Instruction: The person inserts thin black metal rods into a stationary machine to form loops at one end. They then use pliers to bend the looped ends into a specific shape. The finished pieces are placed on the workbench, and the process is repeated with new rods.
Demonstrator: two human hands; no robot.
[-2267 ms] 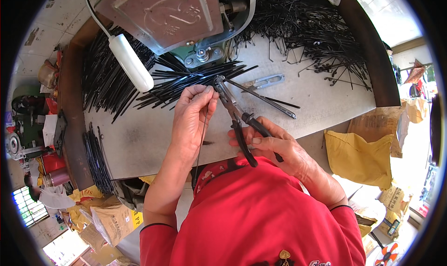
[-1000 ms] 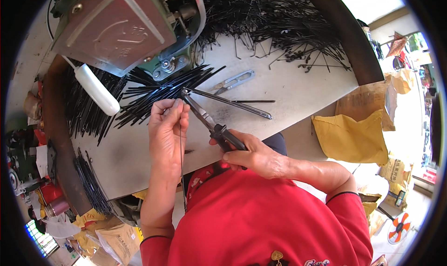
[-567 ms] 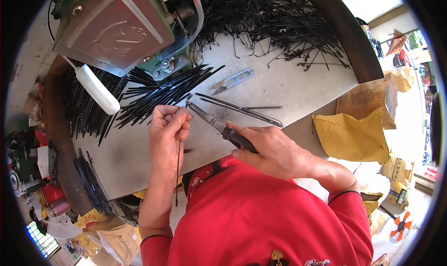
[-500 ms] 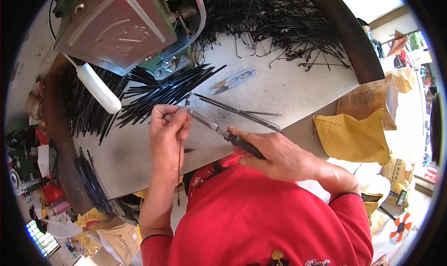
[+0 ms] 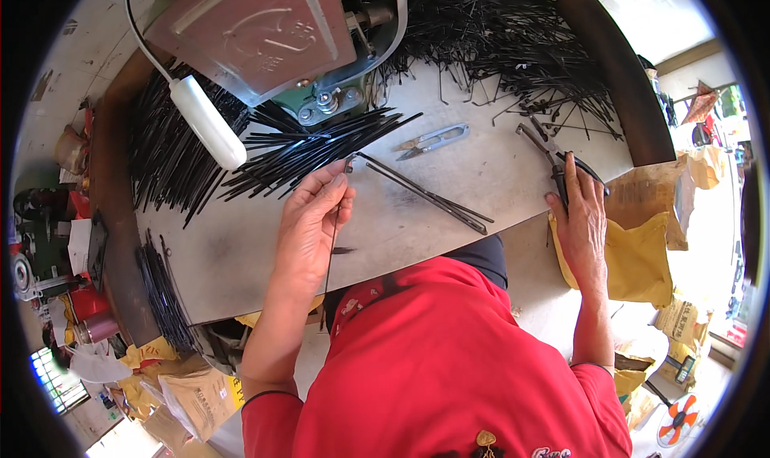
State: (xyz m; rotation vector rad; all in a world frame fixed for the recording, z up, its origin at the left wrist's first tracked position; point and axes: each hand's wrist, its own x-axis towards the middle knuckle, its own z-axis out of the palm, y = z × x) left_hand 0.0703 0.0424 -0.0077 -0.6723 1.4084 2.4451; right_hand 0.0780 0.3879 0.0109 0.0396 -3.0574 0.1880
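Note:
My left hand (image 5: 314,213) pinches a thin dark wire rod (image 5: 330,253) near its top end. The rod points down past the table's front edge, and its small tip shows above my fingertips. At the right of the table my right hand (image 5: 582,225) is on the dark handles of a pair of pliers (image 5: 553,149), with thumb and fingers around them. The pliers' jaws are apart and point up and left. Several loose black rods (image 5: 425,192) lie just right of my left hand. Beyond them is a pair of thread snips (image 5: 433,140).
Piles of straight black rods (image 5: 321,157) lie under a green and maroon machine (image 5: 249,37) with a white lamp (image 5: 207,123). Bent rods (image 5: 513,45) heap at the back. A raised rim (image 5: 622,65) borders the metal table (image 5: 233,257). Yellow bags (image 5: 642,257) stand at right.
My right hand has carried the pliers away from the rod, over to the table's right side, and their jaws now stand apart. My left hand still pinches the rod.

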